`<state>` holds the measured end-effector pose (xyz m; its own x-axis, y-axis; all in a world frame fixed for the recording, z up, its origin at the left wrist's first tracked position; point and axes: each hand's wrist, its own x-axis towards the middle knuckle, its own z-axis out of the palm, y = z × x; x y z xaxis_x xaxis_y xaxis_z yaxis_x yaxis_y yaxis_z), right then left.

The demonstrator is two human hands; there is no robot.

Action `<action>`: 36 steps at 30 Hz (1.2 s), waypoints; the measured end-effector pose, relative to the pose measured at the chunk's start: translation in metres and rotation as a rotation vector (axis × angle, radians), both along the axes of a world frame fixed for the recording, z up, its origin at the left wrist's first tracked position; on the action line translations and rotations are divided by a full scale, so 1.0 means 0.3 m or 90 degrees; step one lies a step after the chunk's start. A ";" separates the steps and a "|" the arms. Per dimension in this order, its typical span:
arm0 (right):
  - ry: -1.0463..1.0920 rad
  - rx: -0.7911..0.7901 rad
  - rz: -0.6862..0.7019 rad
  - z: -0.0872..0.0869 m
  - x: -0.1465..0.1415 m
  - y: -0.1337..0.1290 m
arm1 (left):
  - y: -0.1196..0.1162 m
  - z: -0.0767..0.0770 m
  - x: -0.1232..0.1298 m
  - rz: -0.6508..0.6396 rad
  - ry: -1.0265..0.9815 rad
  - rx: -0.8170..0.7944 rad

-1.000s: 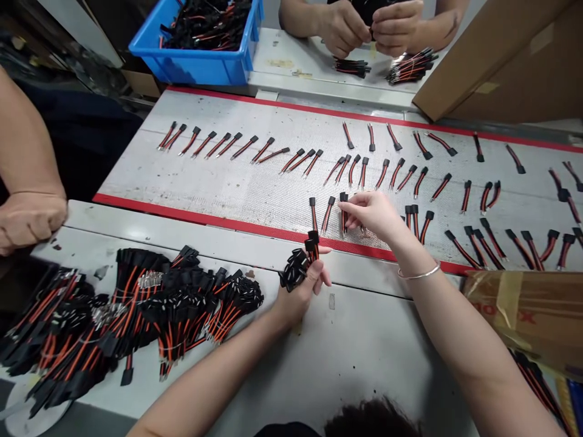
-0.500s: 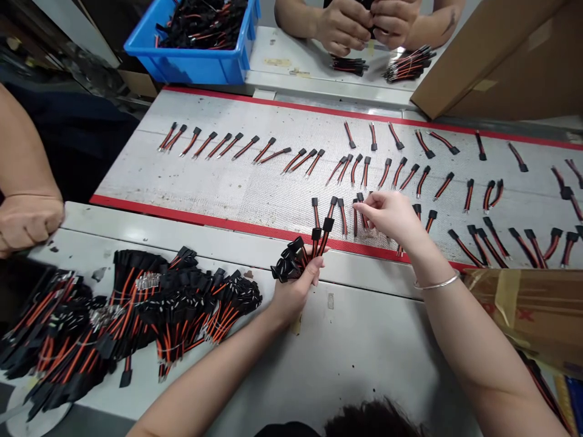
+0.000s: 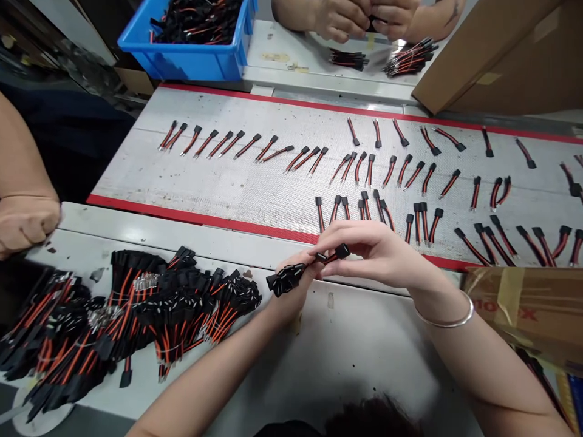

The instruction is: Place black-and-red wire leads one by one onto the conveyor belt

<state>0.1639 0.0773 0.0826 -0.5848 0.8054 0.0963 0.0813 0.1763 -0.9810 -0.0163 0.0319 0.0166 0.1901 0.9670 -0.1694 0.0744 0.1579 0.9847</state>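
Note:
My left hand is closed around a bunch of short red-and-black cables with black connectors, above the near edge of the white surface. Against it, my right hand pinches a cable whose black connector points to the right; its fingertips meet the bunch. Beyond my hands, several rows of similar cables lie on a grey mesh belt with red borders. The cable ends inside my left hand are hidden by the fingers.
Bundled cables are heaped at the left. A blue bin of cables stands at the back left. Across the belt, another person's hands work near two bundles. Another person's fist rests at far left. Cardboard boxes stand at right.
My right hand has moved from the belt back to my left hand and now holds a cable against the bunch. The cables on the right part of the belt have shifted slightly right.

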 end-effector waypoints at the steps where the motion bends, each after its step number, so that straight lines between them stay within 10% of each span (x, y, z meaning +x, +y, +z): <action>1: -0.017 0.024 0.002 0.003 -0.004 -0.005 | 0.000 0.001 0.001 0.002 0.003 -0.005; 25: -0.023 0.095 -0.053 -0.014 -0.024 -0.016 | -0.006 -0.019 0.001 -0.012 -0.005 -0.005; 36: 0.036 -0.143 -0.268 -0.076 -0.072 0.063 | -0.005 -0.037 0.040 0.108 -0.186 -0.101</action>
<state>0.1425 0.0961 0.0597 -0.2029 0.9754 -0.0857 0.0457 -0.0780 -0.9959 -0.0043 0.0303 0.0055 0.0922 0.9551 -0.2815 -0.2463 0.2958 0.9230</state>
